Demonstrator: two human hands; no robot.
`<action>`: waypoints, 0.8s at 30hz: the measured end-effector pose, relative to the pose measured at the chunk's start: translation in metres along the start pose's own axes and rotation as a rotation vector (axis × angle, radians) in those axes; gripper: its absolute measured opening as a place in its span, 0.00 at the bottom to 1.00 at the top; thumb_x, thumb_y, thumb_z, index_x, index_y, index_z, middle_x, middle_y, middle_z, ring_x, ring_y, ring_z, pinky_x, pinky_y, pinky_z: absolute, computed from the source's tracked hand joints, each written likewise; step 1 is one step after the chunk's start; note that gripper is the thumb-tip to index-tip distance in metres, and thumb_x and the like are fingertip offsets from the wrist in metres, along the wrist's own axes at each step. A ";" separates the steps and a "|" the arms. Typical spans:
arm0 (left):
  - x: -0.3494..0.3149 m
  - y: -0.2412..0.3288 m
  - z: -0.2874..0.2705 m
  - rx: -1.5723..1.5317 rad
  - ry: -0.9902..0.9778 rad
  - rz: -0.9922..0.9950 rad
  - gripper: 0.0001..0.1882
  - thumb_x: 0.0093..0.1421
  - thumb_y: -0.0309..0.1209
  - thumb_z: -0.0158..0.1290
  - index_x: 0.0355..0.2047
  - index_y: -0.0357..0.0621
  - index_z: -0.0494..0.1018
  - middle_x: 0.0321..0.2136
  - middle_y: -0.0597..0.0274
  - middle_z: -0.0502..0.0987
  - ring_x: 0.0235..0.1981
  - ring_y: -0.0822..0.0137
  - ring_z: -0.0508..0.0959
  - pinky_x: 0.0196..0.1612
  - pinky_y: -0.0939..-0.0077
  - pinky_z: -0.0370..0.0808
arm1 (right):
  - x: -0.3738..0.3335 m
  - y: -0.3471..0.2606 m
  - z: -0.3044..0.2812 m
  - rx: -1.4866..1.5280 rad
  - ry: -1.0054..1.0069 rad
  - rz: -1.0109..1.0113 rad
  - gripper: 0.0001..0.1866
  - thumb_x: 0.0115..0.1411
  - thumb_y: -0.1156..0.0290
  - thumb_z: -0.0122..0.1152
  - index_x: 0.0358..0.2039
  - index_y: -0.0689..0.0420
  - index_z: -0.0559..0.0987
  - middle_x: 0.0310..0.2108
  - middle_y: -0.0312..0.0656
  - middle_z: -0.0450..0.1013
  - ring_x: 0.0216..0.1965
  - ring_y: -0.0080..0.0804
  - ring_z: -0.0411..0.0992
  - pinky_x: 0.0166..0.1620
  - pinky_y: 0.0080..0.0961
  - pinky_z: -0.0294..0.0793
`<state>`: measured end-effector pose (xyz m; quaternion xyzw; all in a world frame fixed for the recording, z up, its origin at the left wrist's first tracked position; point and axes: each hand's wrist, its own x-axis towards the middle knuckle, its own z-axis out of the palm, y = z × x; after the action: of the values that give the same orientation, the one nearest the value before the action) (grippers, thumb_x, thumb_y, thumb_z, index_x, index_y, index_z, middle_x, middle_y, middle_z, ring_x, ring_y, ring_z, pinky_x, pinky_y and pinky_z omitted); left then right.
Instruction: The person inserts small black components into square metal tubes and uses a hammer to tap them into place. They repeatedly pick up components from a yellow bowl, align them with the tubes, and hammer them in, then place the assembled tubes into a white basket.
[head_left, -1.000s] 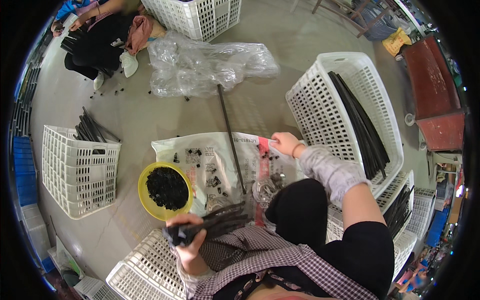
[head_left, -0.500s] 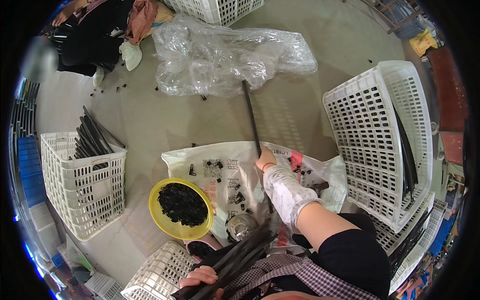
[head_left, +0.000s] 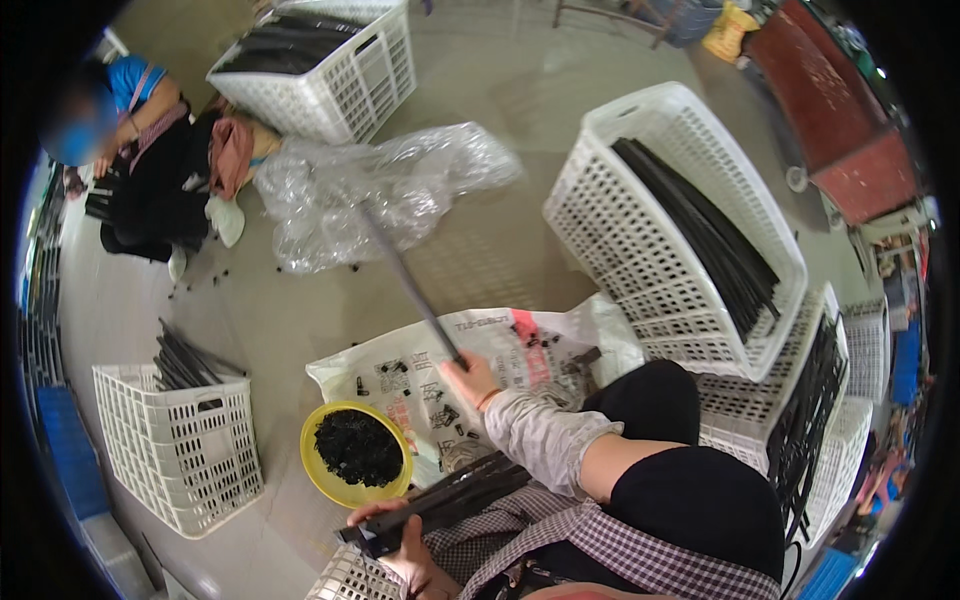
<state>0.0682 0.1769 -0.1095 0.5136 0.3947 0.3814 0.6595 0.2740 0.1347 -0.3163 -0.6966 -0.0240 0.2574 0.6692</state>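
Note:
My right hand (head_left: 472, 380) is closed around a long, thin black strip (head_left: 405, 280) that slants up and away to the left, over the sack and the floor. Low in the view, my left hand (head_left: 405, 550) grips one end of a bundle of black strips (head_left: 465, 495) lying across my lap. A printed white sack (head_left: 480, 335) is spread on the floor before me, with small black clips (head_left: 440, 415) scattered on it. Beside it, a yellow basin (head_left: 312, 470) holds a heap of small black parts (head_left: 358, 447).
At right stands a tilted white crate (head_left: 600, 230) of long black strips, over another crate (head_left: 735, 420). More crates stand at left (head_left: 180, 450) and far back (head_left: 335, 95). Clear plastic film (head_left: 340, 200) lies ahead. Another person (head_left: 150, 190) sits at far left. A red cabinet (head_left: 830, 110) stands far right.
The view has swung to the right. My right hand has drawn the strip back toward me and tilted it leftward. More of my left hand shows, still on the bundle.

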 end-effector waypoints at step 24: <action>-0.128 -0.004 -0.013 -0.083 -0.479 0.206 0.47 0.41 0.25 0.71 0.58 0.42 0.55 0.52 0.52 0.68 0.51 0.59 0.71 0.54 0.62 0.71 | -0.209 -0.056 -0.072 -0.643 -0.919 -0.453 0.19 0.45 0.73 0.59 0.41 0.54 0.76 0.36 0.53 0.76 0.43 0.55 0.72 0.45 0.40 0.71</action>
<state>0.0055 0.0649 -0.0993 0.5993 0.1574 0.3299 0.7123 0.1385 -0.0053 -0.1967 -0.6590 -0.5349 0.3631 0.3844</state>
